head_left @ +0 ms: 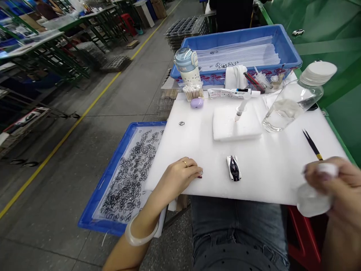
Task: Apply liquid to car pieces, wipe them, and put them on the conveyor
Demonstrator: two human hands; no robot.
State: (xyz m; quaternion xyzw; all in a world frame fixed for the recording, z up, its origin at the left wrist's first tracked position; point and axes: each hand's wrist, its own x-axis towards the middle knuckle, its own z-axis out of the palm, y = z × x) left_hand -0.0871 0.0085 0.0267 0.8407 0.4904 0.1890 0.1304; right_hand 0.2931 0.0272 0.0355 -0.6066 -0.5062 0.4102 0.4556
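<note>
My left hand [182, 175] rests at the near left edge of the white foam board [197, 143]. Its fingers are closed together, with a tiny dark-rimmed piece [201, 172] just showing at the fingertips. To its right lies a white and black toy car [234, 168]. At the right edge my right hand [342, 177] is wrapped round a small clear bottle [313, 201] with a white top; motion blurs both. Black tweezers [312, 144] lie just beyond that hand. A small oval ring-like part [181, 123] sits alone on the board's left side.
A foam block [237, 128] holds an upright syringe [240, 111]. Behind stand a large tilted-looking clear bottle [293, 101], cotton swabs [193, 91], a blue-lidded cup [187, 66] and a blue bin [290, 49]. Lower left, a blue tray [94, 210] holds many dark rings.
</note>
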